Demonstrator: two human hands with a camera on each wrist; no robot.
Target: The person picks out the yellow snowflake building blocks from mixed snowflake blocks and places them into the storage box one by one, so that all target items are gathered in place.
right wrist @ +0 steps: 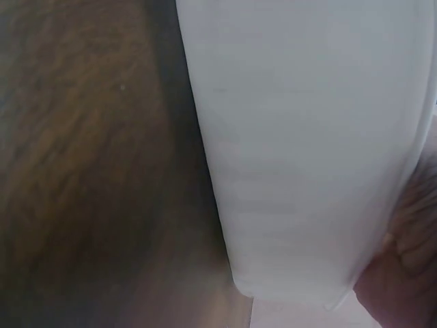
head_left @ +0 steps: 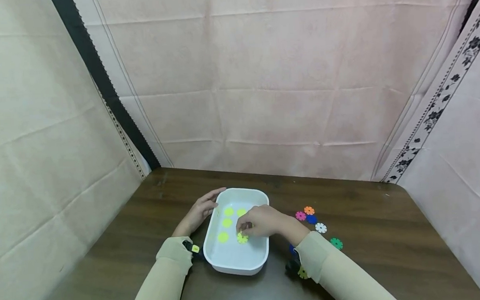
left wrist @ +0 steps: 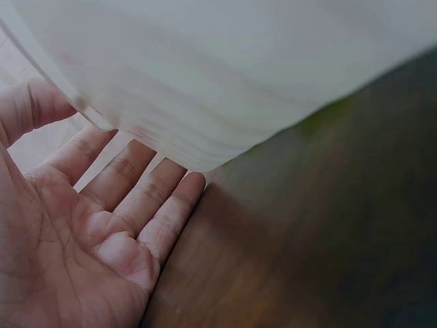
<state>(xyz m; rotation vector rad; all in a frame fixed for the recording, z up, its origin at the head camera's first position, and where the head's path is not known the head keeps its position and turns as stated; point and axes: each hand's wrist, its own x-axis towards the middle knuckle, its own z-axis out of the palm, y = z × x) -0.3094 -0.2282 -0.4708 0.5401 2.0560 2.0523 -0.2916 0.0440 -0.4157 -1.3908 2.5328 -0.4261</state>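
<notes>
A white rectangular tray stands on the table with several flat yellow circles on its floor, one of them a yellow circle at the left. My right hand reaches over its right rim and pinches a yellow notched disc low above or against the tray floor; which one I cannot tell. My left hand lies along the tray's left side. In the left wrist view its fingers extend fairly straight to the outer wall, with the thumb near the rim. The right wrist view shows mostly the tray's outer wall.
Right of the tray, loose notched discs lie on the brown table: a pink disc, orange disc, blue disc, white disc and green disc. A yellow-green disc shows partly beside the right sleeve.
</notes>
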